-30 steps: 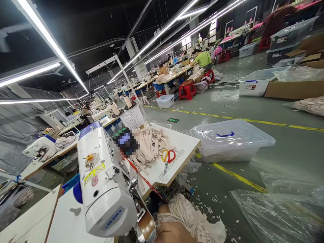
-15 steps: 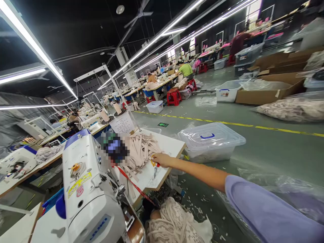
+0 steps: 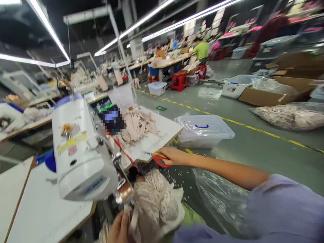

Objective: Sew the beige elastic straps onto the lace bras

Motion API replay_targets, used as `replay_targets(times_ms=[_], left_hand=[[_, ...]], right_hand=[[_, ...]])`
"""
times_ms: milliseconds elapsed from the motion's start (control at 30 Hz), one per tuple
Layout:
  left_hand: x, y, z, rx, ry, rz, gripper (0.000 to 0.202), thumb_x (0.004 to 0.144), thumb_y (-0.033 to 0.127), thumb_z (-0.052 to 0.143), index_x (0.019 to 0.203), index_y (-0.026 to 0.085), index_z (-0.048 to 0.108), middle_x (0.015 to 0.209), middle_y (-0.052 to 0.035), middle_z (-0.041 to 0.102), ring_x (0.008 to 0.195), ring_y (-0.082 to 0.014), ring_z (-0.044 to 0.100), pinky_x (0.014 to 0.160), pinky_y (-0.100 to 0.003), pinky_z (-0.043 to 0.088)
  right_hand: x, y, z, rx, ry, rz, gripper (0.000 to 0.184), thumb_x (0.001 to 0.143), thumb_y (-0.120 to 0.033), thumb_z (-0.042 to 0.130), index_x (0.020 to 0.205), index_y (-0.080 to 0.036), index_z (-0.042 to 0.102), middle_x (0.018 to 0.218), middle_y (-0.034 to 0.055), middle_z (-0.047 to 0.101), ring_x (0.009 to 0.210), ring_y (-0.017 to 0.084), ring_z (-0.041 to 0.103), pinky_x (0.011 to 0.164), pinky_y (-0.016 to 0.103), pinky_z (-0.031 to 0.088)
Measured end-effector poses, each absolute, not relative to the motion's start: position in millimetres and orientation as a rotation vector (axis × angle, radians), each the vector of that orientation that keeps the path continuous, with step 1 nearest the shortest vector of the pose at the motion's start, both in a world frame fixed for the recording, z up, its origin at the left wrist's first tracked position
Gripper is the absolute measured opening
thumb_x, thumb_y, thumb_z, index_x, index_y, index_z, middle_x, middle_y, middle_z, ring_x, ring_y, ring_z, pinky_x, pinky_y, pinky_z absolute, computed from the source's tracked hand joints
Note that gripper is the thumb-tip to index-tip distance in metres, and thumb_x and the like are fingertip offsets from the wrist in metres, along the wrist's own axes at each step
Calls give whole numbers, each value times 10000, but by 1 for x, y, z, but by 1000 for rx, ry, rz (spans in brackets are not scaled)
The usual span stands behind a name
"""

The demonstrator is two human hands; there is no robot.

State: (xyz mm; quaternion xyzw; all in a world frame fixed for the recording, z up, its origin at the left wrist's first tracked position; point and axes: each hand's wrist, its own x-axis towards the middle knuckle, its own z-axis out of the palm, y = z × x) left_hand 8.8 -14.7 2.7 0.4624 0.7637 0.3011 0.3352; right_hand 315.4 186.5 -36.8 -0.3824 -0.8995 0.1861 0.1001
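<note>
My right hand (image 3: 170, 156) is closed on a pair of scissors (image 3: 159, 158) with red and yellow handles, held just off the near edge of the white side table (image 3: 162, 133). My left hand (image 3: 118, 229) at the bottom pinches beige lace fabric (image 3: 154, 199) below the white sewing machine (image 3: 81, 152). A pile of beige strips (image 3: 138, 125) lies on the side table.
A lidded clear plastic bin (image 3: 202, 131) stands on the floor right of the table. Clear plastic bags (image 3: 222, 199) lie on the floor near my arm. Cardboard boxes (image 3: 268, 96) and a bag of fabric (image 3: 291, 116) sit farther right. Other workers sit at distant tables.
My right hand has lifted the scissors off the side table and drawn them toward me. My left hand with the lace has come into view. The view has swung and blurred.
</note>
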Motion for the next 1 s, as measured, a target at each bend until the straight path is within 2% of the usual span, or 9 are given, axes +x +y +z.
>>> replay_targets(times_ms=[67, 200, 300, 433, 600, 667, 767, 900, 1000], left_hand=[[7, -21, -8, 973, 1855, 910, 357, 816, 560, 647, 858, 217, 739, 934, -50, 748, 962, -262, 678, 841, -338, 540], [2, -25, -31, 615, 1578, 1170, 417, 732, 556, 713, 916, 181, 725, 835, -42, 740, 760, -183, 658, 689, -266, 505], [1, -28, -40, 566, 1568, 1157, 411, 765, 528, 698, 972, 174, 721, 855, -42, 733, 760, -154, 645, 706, -243, 488], [1, -32, -36, 652, 1545, 1129, 349, 835, 469, 650, 1013, 176, 715, 824, -22, 709, 765, -141, 620, 733, -234, 468], [-1, -30, -30, 995, 1638, 1002, 206, 904, 307, 526, 915, 187, 694, 845, -10, 672, 840, -160, 594, 784, -247, 454], [-3, -30, -30, 944, 1631, 1008, 189, 913, 286, 503, 884, 190, 663, 803, 4, 635, 774, -140, 563, 720, -227, 440], [-7, -31, -28, 805, 1603, 1024, 225, 947, 385, 499, 882, 200, 609, 696, 35, 556, 614, -108, 481, 591, -206, 394], [-12, -31, -25, 784, 1605, 1059, 310, 949, 464, 524, 790, 197, 534, 594, 68, 437, 528, -80, 378, 531, -188, 331], [-13, -29, -25, 822, 1618, 1058, 305, 934, 452, 555, 784, 186, 559, 598, 63, 441, 538, -77, 364, 528, -185, 316]], right_hand=[[306, 132, -45, -1114, -2525, 709, 427, 840, -234, 572, 1256, -149, 527, 1111, 122, 669, 915, 213, 661, 802, 327, 522], [283, 56, -53, -928, -2511, 898, 476, 807, -321, 663, 1258, -207, 563, 1227, 113, 648, 1069, 248, 659, 903, 374, 542], [260, 32, -61, -892, -2506, 856, 387, 877, -325, 612, 1242, -200, 583, 1227, 123, 657, 1077, 245, 668, 888, 379, 564], [233, 32, -67, -825, -2468, 793, 404, 867, -323, 635, 1244, -182, 590, 1221, 135, 656, 1100, 251, 657, 900, 388, 571], [219, 44, -70, -761, -2489, 876, 385, 894, -326, 627, 1253, -194, 590, 1238, 129, 657, 1112, 244, 655, 910, 383, 568], [221, 44, -71, -756, -2475, 962, 364, 915, -318, 612, 1265, -220, 585, 1205, 107, 680, 1101, 229, 662, 912, 363, 562], [229, 42, -74, -839, -2385, 1072, 344, 911, -275, 604, 1254, -265, 580, 1156, 77, 699, 1006, 203, 686, 848, 335, 564], [234, 35, -73, -855, -2304, 1124, 435, 789, -251, 675, 1210, -248, 565, 1150, 96, 676, 919, 211, 675, 778, 346, 561], [225, 32, -71, -831, -2302, 1155, 506, 713, -213, 684, 1203, -231, 561, 1135, 104, 666, 850, 196, 652, 718, 328, 551]])
